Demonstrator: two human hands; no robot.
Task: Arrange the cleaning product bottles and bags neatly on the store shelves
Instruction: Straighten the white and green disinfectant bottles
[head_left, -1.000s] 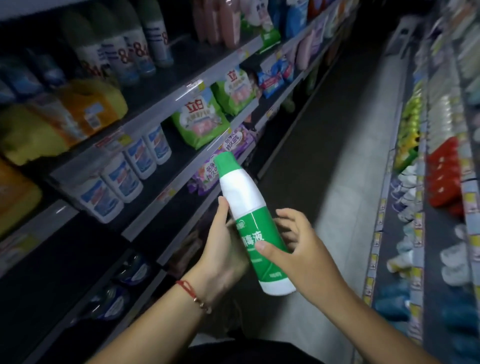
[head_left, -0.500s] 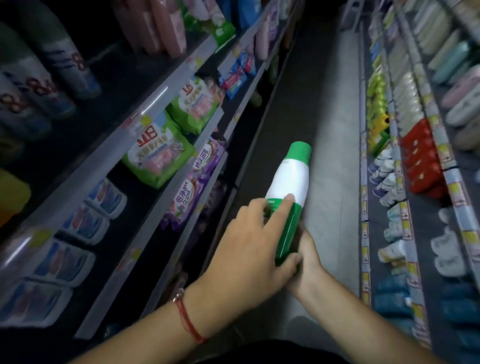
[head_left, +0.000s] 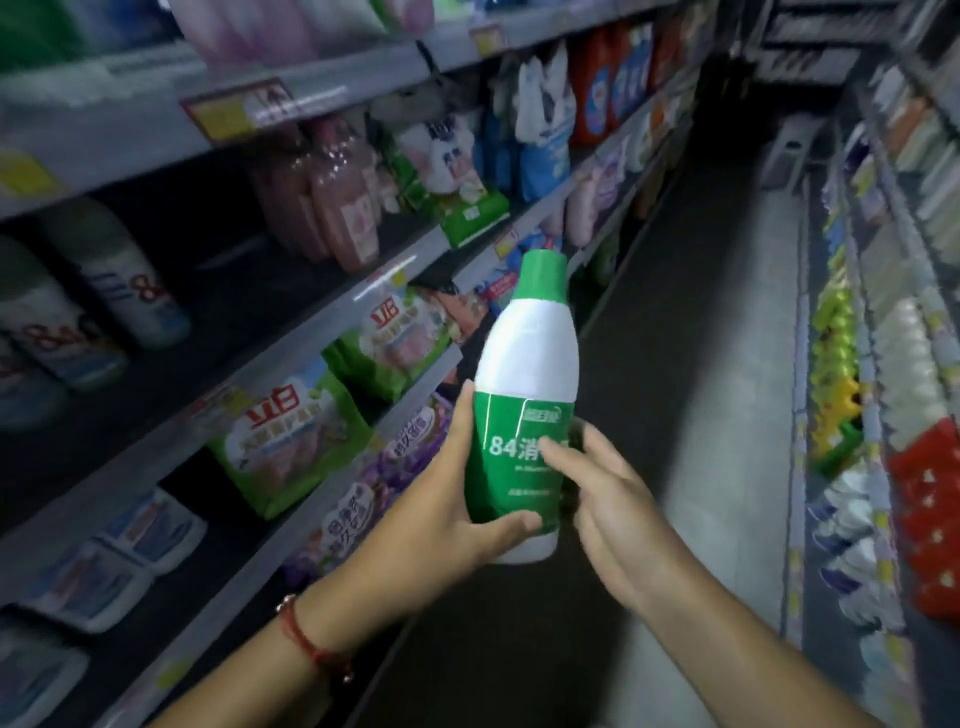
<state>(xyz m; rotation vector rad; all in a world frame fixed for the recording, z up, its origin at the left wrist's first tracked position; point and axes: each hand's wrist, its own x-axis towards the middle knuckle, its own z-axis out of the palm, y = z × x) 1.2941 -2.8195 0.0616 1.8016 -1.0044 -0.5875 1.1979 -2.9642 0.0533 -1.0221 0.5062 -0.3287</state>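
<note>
While I look down the dim aisle through the head camera, I hold a white plastic bottle with a green cap and green "84" label (head_left: 524, 405) upright in mid-air, out in front of the left shelving (head_left: 332, 306) and not resting on any shelf. My left hand (head_left: 441, 499) wraps its lower half, thumb curled across the bottom of the label and fingers hidden behind. My right hand (head_left: 608, 499) is beside it with fingers nearly straight and slightly spread; one fingertip lies over the label's right side, and I cannot tell whether the others touch the bottle. A red cord bracelet (head_left: 306, 639) sits on my left wrist.

On the left shelves I see green detergent bags with red lettering (head_left: 291, 436), purple bags (head_left: 374, 493) one shelf below them, pink translucent bottles (head_left: 337, 208) higher up, and white bottles marked "84" (head_left: 119, 280) at far left. Blurred, colourful goods fill the right-hand shelving (head_left: 883, 364).
</note>
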